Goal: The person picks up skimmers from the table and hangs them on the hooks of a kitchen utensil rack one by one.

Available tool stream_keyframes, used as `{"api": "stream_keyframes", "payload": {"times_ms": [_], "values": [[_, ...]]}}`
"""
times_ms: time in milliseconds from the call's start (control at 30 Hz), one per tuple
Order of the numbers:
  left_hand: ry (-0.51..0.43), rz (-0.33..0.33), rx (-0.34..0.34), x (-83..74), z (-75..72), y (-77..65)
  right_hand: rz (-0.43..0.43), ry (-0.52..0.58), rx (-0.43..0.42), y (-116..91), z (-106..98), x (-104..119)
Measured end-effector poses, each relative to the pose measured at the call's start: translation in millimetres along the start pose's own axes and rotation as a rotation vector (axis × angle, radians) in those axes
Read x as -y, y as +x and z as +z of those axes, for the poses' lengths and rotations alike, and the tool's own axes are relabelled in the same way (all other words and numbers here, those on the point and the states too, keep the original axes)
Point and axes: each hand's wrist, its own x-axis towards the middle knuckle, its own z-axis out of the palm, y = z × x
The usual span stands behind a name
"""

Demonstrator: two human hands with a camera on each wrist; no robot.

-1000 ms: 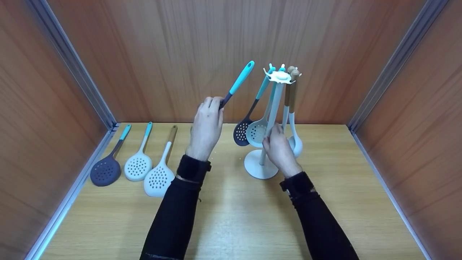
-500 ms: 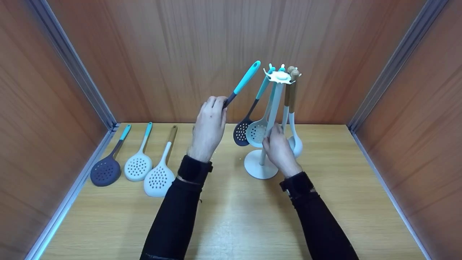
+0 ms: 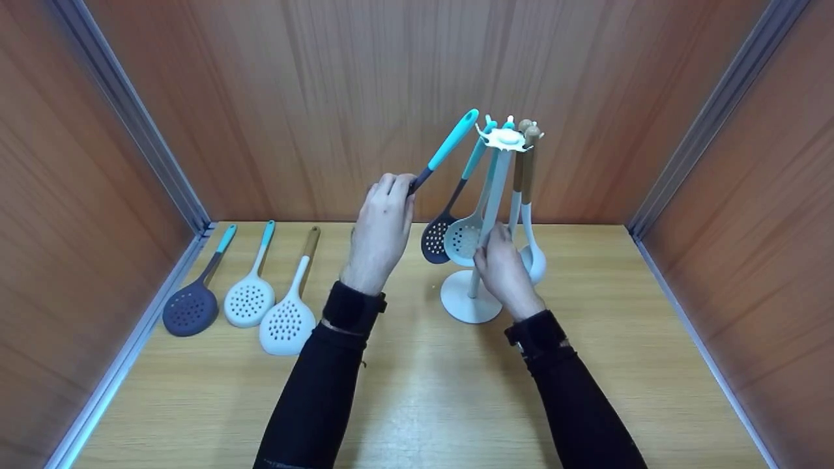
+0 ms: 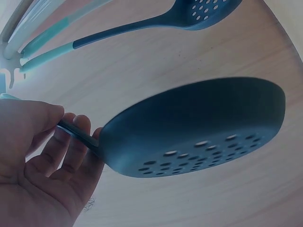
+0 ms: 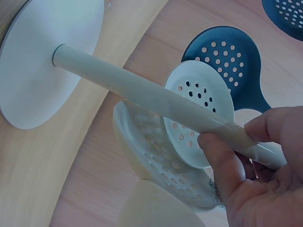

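Note:
My left hand (image 3: 381,228) pinches the dark neck of a skimmer (image 4: 199,127) between thumb and fingers. Its turquoise handle (image 3: 454,140) slants up to the right, the tip close beside the stand's hooked top. In the left wrist view its deep perforated head shows; my hand hides it in the head view. My right hand (image 3: 503,268) grips the pole (image 5: 142,92) of a white utensil stand (image 3: 471,306), thumb and fingers around it. On the stand hang a dark slotted spoon (image 3: 438,238), a pale one (image 3: 464,238) and a white ladle (image 3: 534,257) with a brown handle.
Lying on the wooden table (image 3: 417,404) to the left are a dark skimmer (image 3: 190,307), a white skimmer (image 3: 249,299) and a white slotted turner (image 3: 287,326) with a brown handle. Wood panels (image 3: 339,85) enclose the back and both sides.
My left hand has moved slightly right, bringing the skimmer's handle tip nearer the stand's top. My right hand and the stand have stayed in place.

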Motion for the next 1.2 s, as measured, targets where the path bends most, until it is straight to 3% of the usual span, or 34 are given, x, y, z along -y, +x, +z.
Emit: {"api": "stream_keyframes", "payload": {"times_ms": [300,633,1000,1200], "values": [[-0.008,0.014,-0.006,0.8,1.3,-1.6,-0.029,-0.021,-0.016,-0.5,1.3,-1.7],[-0.012,-0.002,0.023,-1.2,2.5,-2.2,0.017,-0.016,0.006,0.2,0.3,1.3],[-0.001,0.002,0.031,-0.7,4.3,-2.0,0.009,-0.017,0.005,0.2,0.2,0.5],[-0.002,0.017,0.02,-0.6,5.1,-2.7,-0.049,-0.007,-0.033,-1.7,1.3,-0.7]]}}
